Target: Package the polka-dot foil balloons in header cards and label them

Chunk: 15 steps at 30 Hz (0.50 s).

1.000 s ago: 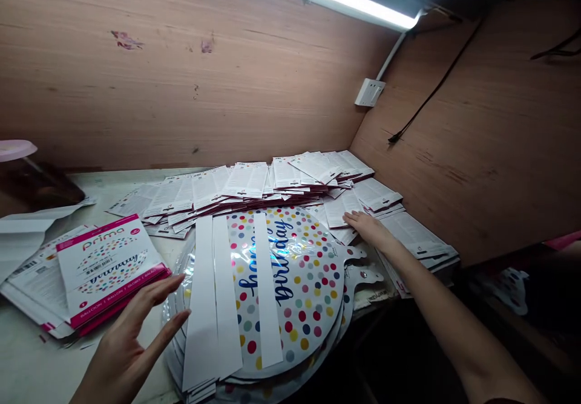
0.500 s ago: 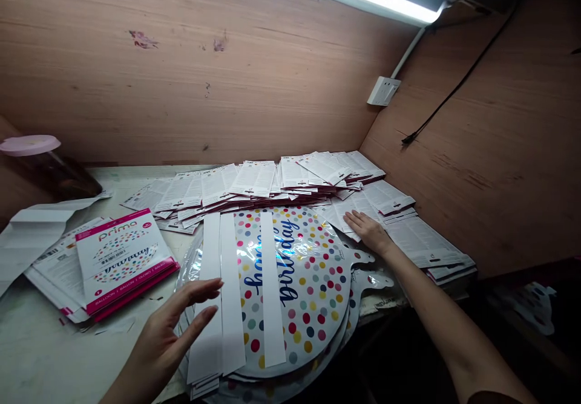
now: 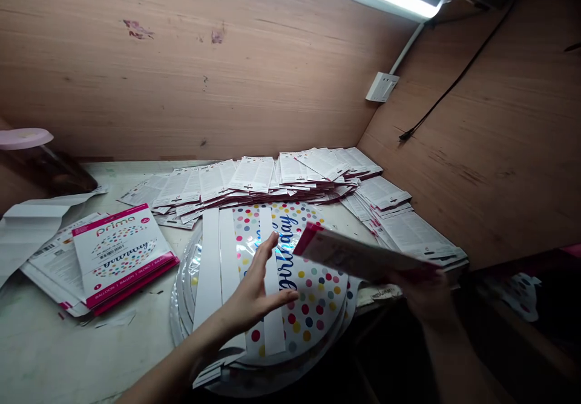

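Note:
My right hand [image 3: 426, 298], smeared by motion, grips the near end of a flat pink-edged balloon packet [image 3: 358, 257]. The packet is raised and tilted over the right side of a stack of foil balloons [image 3: 313, 313]. These are round and flat, with coloured dots and "happy birthday" lettering. White paper strips [image 3: 209, 271] lie across the top balloon, and a single strip [image 3: 274, 331] crosses its lettering. Above the balloons hovers my left hand [image 3: 247, 298], thumb and fingers apart, holding nothing and hiding part of the strips and lettering.
A long row of overlapping packets [image 3: 252, 174] runs along the back wall. More packets [image 3: 417, 237] lie at the right edge. At left are a pink-and-white "prima" packet pile [image 3: 124, 250], folded white paper [image 3: 39, 225] and a pink-lidded jar [image 3: 49, 168]. A cable hangs at right.
My right hand has lifted a packet from the right-hand pile and brought it nearer, over the balloons. My left hand has moved right and up, staying open.

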### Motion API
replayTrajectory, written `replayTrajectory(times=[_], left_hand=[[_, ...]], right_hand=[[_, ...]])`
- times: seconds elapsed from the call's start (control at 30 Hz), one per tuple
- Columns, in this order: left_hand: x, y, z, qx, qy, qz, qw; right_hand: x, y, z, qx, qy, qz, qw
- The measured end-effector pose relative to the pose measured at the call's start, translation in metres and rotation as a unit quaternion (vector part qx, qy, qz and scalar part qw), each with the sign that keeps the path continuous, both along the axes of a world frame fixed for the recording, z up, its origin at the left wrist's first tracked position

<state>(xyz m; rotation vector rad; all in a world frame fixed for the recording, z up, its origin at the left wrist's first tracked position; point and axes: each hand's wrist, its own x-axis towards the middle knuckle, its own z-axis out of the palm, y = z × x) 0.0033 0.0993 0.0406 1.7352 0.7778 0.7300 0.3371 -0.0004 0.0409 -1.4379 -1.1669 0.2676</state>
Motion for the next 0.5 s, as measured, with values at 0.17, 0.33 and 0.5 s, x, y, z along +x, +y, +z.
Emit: replayTrajectory(times=[0.17,0.33,0.5], left_hand=[[0.036,0.015,-0.028,-0.04,0.015,-0.052,0.998],[0.054,0.017,-0.038,-0.087,-0.036,-0.04,0.995],[0.05,0.016,-0.021,-0.119,-0.094,-0.001,0.988]], right_hand=[[-0.039,-0.01,-0.077,-0.043,0.097,0.094,0.99],[-0.037,-0.023,-0.085,-0.065,0.067,0.177,0.98],[0.047,0.022,-0.044,-0.095,-0.222,0.08,0.967]])
